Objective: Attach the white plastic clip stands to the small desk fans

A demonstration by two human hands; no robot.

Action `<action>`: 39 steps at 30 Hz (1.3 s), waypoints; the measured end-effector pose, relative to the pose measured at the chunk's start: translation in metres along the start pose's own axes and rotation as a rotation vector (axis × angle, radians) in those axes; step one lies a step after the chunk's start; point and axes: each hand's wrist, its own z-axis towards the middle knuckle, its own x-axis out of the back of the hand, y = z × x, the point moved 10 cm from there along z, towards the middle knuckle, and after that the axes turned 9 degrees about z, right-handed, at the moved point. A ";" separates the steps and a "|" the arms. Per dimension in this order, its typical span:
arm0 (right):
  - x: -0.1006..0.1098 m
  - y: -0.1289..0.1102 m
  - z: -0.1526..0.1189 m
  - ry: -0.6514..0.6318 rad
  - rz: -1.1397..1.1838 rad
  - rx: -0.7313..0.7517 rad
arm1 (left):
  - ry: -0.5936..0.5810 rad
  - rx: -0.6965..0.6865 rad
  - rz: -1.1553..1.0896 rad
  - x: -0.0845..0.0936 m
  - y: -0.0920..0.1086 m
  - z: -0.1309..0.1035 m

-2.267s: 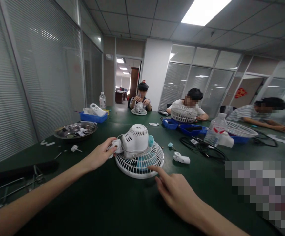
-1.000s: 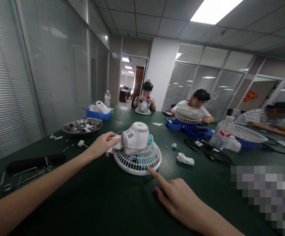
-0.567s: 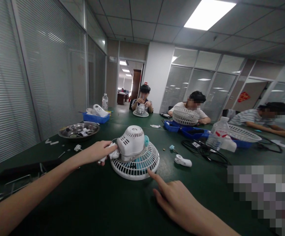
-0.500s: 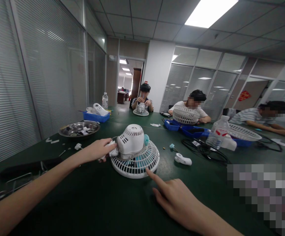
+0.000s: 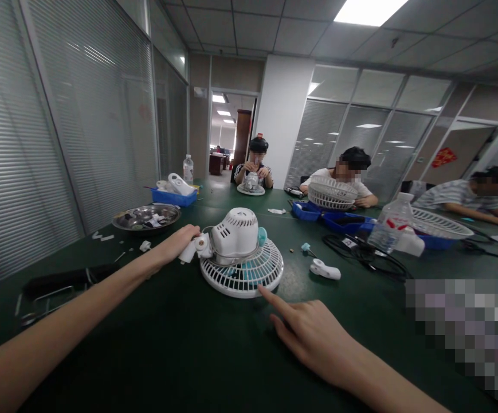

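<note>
one small white plastic desk fan (image 5: 240, 252) lies grille-down near the middle of the dark green table (image 5: 197, 355), its domed motor housing pointing up and a light-blue blade showing through the round grille. the left hand (image 5: 175, 244) reaches out on a long, nearly straight arm from the near left edge; its fingers are closed around the white bracket piece (image 5: 195, 248) that sticks out of the fan's left side. the right hand (image 5: 313, 332) rests low over the table by the near right edge, forefinger stretched out with its tip touching the grille's near rim, the other fingers curled under and holding nothing. just right of the fan lies one white plastic handle part (image 5: 325, 269). toward the far left edge sit one round steel dish (image 5: 146, 217) and one blue plastic tray (image 5: 174, 197). one clear water bottle (image 5: 388, 225) stands toward the right. three people sit along the far side.
</note>
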 end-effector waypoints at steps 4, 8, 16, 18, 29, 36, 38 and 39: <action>0.009 -0.004 0.002 0.057 0.073 -0.006 | -0.081 0.056 0.115 -0.014 -0.004 -0.004; 0.016 -0.007 0.002 0.093 0.147 0.009 | -0.075 -0.126 0.213 -0.020 0.029 -0.020; 0.034 -0.014 0.008 0.194 0.199 0.098 | -0.507 -0.190 -0.106 -0.090 0.074 -0.071; 0.034 -0.013 0.012 0.177 0.237 0.123 | -0.474 -0.168 -0.156 -0.092 0.073 -0.073; 0.010 0.011 0.019 0.251 0.664 -0.002 | -0.540 -0.166 -0.335 -0.099 0.057 -0.074; 0.016 0.004 0.015 0.243 0.720 0.033 | -0.400 -0.073 -0.354 -0.099 0.041 -0.066; 0.016 -0.001 0.016 0.216 0.724 0.046 | -0.395 -0.050 -0.353 -0.099 0.038 -0.065; 0.015 -0.003 0.016 0.199 0.720 0.054 | -0.418 -0.038 -0.353 -0.102 0.036 -0.066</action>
